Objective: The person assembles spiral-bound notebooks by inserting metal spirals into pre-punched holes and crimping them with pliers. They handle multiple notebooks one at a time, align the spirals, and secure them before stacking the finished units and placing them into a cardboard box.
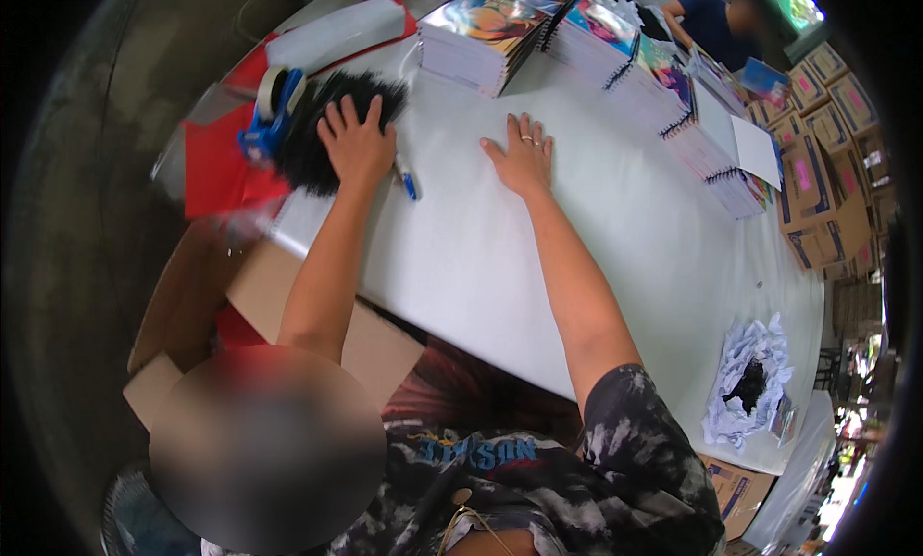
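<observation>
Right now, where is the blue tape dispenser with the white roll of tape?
In the head view, the blue tape dispenser sits at the table's far left, on a red sheet, beside the black bristly pile under the left hand.

The single head view looks steeply down from above the white table (615, 239), very near it. Its far end bends toward the upper right rim.

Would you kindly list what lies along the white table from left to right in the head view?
Tape dispenser → left hand on a black pile → blue pen → right hand → spiral notebooks → cardboard boxes.
</observation>
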Motion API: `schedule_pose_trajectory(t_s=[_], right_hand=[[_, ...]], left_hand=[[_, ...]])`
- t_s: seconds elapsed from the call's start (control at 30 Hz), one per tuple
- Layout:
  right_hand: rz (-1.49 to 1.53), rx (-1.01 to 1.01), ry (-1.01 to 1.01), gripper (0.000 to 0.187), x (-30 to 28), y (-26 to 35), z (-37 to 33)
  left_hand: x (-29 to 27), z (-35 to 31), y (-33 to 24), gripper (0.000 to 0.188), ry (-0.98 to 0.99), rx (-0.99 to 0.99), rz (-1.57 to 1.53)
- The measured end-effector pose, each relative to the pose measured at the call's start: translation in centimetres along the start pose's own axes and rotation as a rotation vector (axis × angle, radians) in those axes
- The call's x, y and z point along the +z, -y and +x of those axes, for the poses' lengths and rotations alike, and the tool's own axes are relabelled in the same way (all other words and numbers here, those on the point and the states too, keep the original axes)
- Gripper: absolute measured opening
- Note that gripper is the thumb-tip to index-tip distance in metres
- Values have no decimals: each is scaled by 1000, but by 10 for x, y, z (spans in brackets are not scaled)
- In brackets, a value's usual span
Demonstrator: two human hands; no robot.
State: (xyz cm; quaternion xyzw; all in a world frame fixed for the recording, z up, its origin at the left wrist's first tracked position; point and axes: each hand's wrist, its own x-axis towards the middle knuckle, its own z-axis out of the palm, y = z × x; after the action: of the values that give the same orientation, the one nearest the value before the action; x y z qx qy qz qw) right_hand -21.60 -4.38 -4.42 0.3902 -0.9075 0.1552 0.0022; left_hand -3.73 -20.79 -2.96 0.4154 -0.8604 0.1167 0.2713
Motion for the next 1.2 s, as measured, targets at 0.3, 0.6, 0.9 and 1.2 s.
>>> schedule_pose_trajectory(t_s=[0.3, 0.6, 0.9, 1.2], right_hand=[[-123, -177, 11, 67, -16, -26, -131], [-88, -186, 59, 59, -49, -48, -254], [-27, -78, 68, 56, -48, -25, -269], [-7, -32, 59, 54, -48, -12, -265]], left_hand=[[-40, -18, 3, 51, -215, 45, -185], [-121, -235, 151, 42, -266, -404, -509], [8, -355, 393, 86, 448, -1296, -217], [44, -365, 415, 88, 754, -1332, -24]])
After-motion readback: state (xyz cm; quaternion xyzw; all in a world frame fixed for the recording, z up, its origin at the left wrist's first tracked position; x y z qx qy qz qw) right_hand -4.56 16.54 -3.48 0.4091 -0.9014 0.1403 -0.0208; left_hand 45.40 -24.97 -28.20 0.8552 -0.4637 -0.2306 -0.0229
